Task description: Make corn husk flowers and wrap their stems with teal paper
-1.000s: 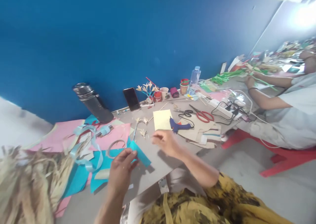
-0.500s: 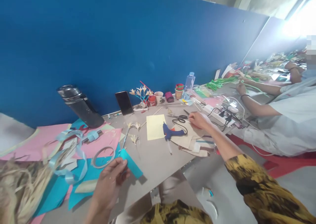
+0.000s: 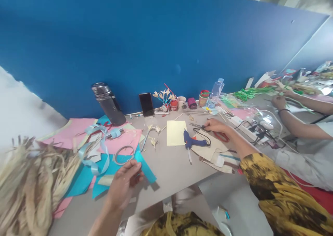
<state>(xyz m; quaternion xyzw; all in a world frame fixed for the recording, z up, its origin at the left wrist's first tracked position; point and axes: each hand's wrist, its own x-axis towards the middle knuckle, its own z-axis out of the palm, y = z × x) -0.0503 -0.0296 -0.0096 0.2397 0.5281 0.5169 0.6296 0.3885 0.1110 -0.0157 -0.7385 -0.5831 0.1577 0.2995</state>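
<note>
Pinching the blue strip (image 3: 145, 168) in my left hand (image 3: 125, 185), I should close my right hand (image 3: 214, 125), resting with fingers curled on the scissors (image 3: 221, 136) beside the glue gun (image 3: 191, 141), firmly round their handles.

Deep blue wall (image 3: 166, 48) behind long grey worktable (image 3: 171, 166); pale, perhaps concrete, floor (image 3: 231, 201).

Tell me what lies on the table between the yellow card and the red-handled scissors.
In the head view, the blue glue gun lies between the yellow card and the red-handled scissors, beside the right hand.
</note>
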